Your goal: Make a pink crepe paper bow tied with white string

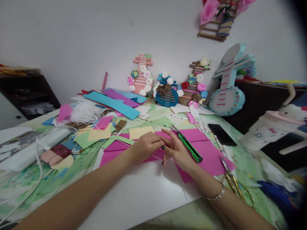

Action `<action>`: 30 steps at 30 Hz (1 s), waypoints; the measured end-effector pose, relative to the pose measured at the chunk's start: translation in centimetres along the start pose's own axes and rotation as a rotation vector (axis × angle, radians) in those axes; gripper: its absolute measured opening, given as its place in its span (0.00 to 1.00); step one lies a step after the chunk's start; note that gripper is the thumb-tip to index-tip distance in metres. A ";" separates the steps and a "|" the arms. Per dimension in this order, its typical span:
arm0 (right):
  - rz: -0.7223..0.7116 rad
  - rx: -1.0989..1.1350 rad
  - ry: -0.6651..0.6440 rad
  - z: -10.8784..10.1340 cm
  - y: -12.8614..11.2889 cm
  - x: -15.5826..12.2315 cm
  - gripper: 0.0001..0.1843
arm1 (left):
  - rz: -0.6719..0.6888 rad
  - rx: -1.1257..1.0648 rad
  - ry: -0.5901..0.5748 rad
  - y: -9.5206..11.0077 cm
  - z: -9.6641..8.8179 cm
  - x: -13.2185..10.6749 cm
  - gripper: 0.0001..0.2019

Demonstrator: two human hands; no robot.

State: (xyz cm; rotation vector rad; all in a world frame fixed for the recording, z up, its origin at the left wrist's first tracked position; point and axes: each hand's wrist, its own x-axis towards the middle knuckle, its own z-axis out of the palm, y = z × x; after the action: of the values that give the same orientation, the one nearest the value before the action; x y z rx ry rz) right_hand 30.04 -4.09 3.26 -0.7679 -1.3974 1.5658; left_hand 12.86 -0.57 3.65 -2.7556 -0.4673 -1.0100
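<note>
My left hand (146,144) is closed, its fingertips pressed together against the fingers of my right hand; whatever they pinch is hidden. My right hand (177,149) is turned partly palm up with its fingers apart, and wears a bracelet at the wrist. Both hover over sheets of magenta crepe paper (203,153) lying on a white board (124,195). Just right of my right hand, a green box cutter (188,146) rests with its blade out. A cream paper piece (141,132) lies beyond my left hand.
Gold-handled scissors (232,180), a phone (222,134) and a white tumbler (268,131) stand or lie at right. To the left are white yarn (85,112), paper scraps (92,135) and a cable (39,159). Decorated craft instruments (168,95) lean along the wall.
</note>
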 end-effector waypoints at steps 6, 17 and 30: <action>-0.073 -0.033 0.075 0.4 -0.1 -0.2 0.31 | -0.160 -0.034 0.036 0.0 0.3 0.0 0.10; -0.193 -0.130 0.279 0.3 -0.6 -0.2 0.14 | -0.880 -0.297 0.406 -1.9 -1.7 0.2 0.04; -0.147 -0.292 0.275 0.3 -0.9 -0.2 0.14 | -1.149 -1.375 0.387 -0.3 -1.3 0.9 0.11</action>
State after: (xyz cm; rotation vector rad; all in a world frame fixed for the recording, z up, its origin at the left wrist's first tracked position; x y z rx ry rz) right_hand 30.03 -4.39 4.13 -0.9897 -1.4555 1.1099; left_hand 12.63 -0.42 5.22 -2.8205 -1.9998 -2.9290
